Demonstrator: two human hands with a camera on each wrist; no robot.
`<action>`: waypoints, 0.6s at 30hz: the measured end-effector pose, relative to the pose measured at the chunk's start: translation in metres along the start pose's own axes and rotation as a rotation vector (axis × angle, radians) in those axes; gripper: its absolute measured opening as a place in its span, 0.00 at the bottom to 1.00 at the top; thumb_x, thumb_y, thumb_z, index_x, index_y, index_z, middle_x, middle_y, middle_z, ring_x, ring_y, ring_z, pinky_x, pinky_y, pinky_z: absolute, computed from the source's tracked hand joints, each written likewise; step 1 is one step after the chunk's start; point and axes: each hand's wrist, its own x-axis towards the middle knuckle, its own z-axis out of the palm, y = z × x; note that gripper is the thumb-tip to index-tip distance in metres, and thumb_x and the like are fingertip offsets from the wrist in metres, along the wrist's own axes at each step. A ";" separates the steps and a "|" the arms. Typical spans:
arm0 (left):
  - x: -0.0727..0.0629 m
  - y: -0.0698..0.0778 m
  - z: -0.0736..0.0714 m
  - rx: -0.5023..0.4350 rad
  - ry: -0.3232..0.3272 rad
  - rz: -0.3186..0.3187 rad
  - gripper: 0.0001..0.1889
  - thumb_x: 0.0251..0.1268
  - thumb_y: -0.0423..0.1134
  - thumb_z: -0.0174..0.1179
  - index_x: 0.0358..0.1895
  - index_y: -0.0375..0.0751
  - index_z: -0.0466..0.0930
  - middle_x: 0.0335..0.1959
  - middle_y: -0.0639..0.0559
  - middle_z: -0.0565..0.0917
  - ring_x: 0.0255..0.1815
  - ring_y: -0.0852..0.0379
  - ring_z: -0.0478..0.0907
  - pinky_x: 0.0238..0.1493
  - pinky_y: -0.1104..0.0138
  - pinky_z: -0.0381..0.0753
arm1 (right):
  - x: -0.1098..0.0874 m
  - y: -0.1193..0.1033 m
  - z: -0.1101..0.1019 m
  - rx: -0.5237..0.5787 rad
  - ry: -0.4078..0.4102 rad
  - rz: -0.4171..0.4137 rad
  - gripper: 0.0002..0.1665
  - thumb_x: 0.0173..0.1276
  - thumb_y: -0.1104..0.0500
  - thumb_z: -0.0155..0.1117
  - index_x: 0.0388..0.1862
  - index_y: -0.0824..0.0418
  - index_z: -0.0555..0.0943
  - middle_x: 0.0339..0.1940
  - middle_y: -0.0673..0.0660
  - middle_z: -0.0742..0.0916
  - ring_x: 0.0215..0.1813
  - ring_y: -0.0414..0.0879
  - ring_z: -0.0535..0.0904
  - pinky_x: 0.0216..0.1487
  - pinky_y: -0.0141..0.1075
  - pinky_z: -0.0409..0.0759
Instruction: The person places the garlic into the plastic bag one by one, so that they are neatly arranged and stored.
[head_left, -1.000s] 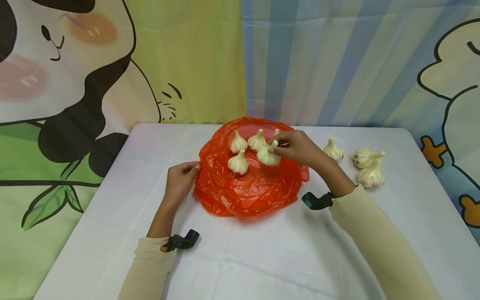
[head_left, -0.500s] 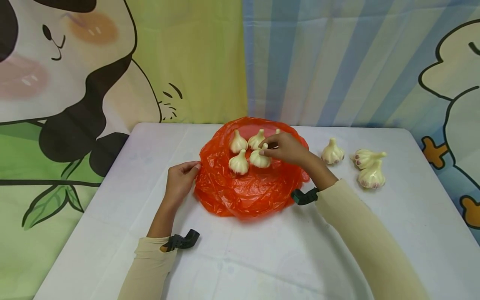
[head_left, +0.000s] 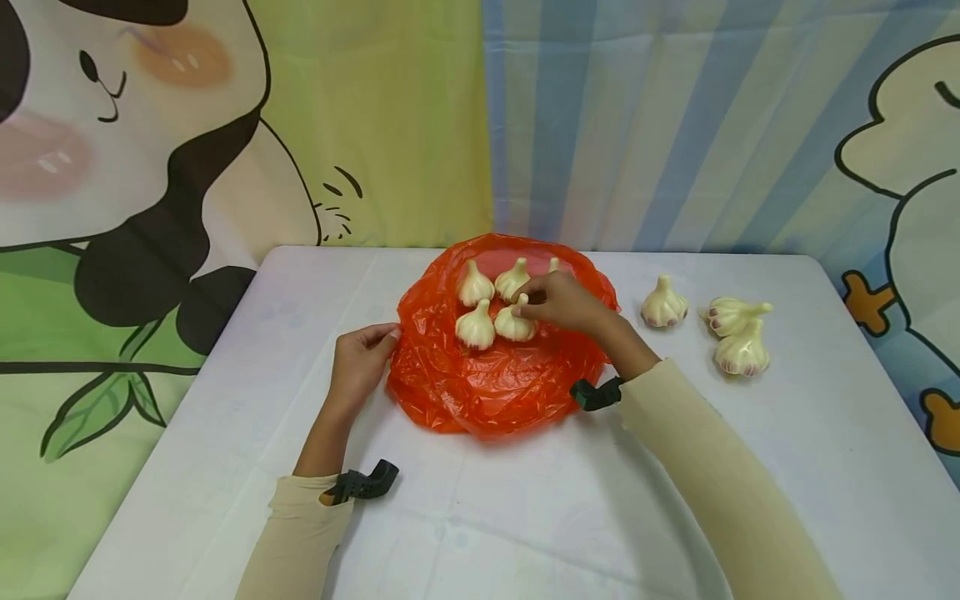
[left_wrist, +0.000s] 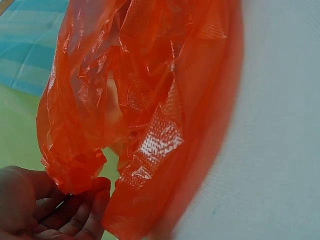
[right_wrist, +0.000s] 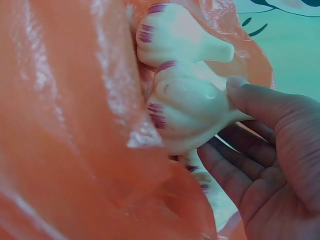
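A crumpled red plastic bag point(head_left: 495, 392) lies opened out on the table, with several garlic bulbs point(head_left: 476, 327) standing inside it. My right hand point(head_left: 564, 302) pinches one garlic bulb point(head_left: 514, 323) by its neck, low among the others. Seen from the right wrist, thumb and fingers close round the neck of that garlic bulb point(right_wrist: 192, 107), and another garlic bulb point(right_wrist: 175, 37) sits against it. At the bag's left rim, my left hand point(head_left: 362, 360) pinches the plastic edge; the left wrist view shows the thumb and fingers of this hand point(left_wrist: 55, 205) at the bag point(left_wrist: 150, 145).
Right of the bag, one garlic bulb point(head_left: 664, 302) stands alone on the white table point(head_left: 465, 533). Farther right, a lying garlic bulb point(head_left: 733, 317) touches an upright garlic bulb point(head_left: 742, 350). A printed curtain point(head_left: 405, 125) hangs behind the table's back edge.
My right hand has moved left and slightly down with the garlic bulb, bringing it beside the front-left bulb in the bag. The left hand stays at the bag's rim.
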 end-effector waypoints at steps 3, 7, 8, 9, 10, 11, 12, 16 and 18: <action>0.000 0.000 0.000 0.002 -0.004 0.003 0.18 0.72 0.43 0.57 0.53 0.31 0.82 0.49 0.41 0.83 0.46 0.56 0.80 0.43 0.74 0.80 | 0.000 0.002 0.002 0.007 -0.004 0.009 0.07 0.63 0.61 0.70 0.37 0.64 0.85 0.28 0.52 0.83 0.32 0.46 0.74 0.35 0.35 0.77; 0.000 0.000 0.000 0.003 -0.008 0.000 0.18 0.72 0.43 0.57 0.53 0.31 0.82 0.49 0.40 0.83 0.47 0.56 0.79 0.43 0.74 0.80 | -0.002 0.004 0.004 0.013 -0.012 0.044 0.09 0.64 0.59 0.70 0.40 0.63 0.85 0.31 0.52 0.85 0.34 0.47 0.76 0.38 0.36 0.79; 0.000 0.000 0.000 0.004 -0.009 -0.001 0.18 0.72 0.43 0.57 0.53 0.31 0.82 0.49 0.40 0.83 0.47 0.56 0.79 0.43 0.74 0.80 | -0.002 0.004 0.004 0.013 -0.011 0.046 0.09 0.64 0.59 0.69 0.41 0.63 0.86 0.32 0.53 0.85 0.34 0.47 0.77 0.38 0.36 0.80; 0.000 0.000 0.000 0.004 -0.009 -0.004 0.17 0.72 0.43 0.57 0.52 0.31 0.82 0.48 0.41 0.83 0.46 0.56 0.79 0.42 0.74 0.80 | -0.003 0.004 0.005 0.018 -0.009 0.052 0.09 0.65 0.59 0.69 0.41 0.63 0.86 0.33 0.53 0.85 0.35 0.47 0.77 0.39 0.36 0.80; 0.000 0.000 0.000 0.007 -0.009 -0.007 0.17 0.72 0.43 0.57 0.52 0.32 0.82 0.48 0.41 0.83 0.46 0.56 0.79 0.42 0.74 0.80 | -0.003 0.004 0.005 0.021 -0.007 0.054 0.10 0.65 0.59 0.69 0.42 0.63 0.86 0.33 0.53 0.86 0.36 0.47 0.77 0.39 0.37 0.80; 0.000 0.000 0.000 0.008 -0.009 -0.007 0.17 0.72 0.42 0.57 0.52 0.32 0.82 0.48 0.41 0.83 0.46 0.56 0.80 0.42 0.73 0.80 | -0.003 0.004 0.006 0.022 -0.004 0.053 0.10 0.65 0.59 0.69 0.42 0.63 0.86 0.34 0.53 0.86 0.36 0.48 0.78 0.39 0.37 0.80; 0.000 0.001 0.000 0.010 -0.009 -0.008 0.17 0.72 0.42 0.57 0.52 0.32 0.82 0.48 0.41 0.83 0.46 0.55 0.80 0.42 0.73 0.80 | -0.004 0.005 0.006 0.024 -0.001 0.053 0.10 0.65 0.59 0.69 0.42 0.63 0.86 0.34 0.53 0.86 0.36 0.47 0.78 0.40 0.37 0.81; -0.001 0.002 0.000 0.019 -0.006 -0.010 0.17 0.72 0.42 0.57 0.52 0.32 0.83 0.48 0.41 0.84 0.46 0.55 0.80 0.41 0.74 0.80 | -0.004 0.005 0.007 0.025 0.009 0.049 0.12 0.65 0.59 0.70 0.44 0.64 0.85 0.36 0.53 0.86 0.37 0.47 0.78 0.40 0.36 0.80; 0.000 0.001 0.000 0.021 -0.004 -0.013 0.17 0.72 0.42 0.57 0.52 0.32 0.83 0.48 0.41 0.84 0.46 0.54 0.80 0.40 0.74 0.80 | -0.005 0.005 0.007 0.027 0.015 0.053 0.13 0.65 0.58 0.70 0.45 0.63 0.85 0.36 0.54 0.86 0.37 0.47 0.78 0.40 0.36 0.80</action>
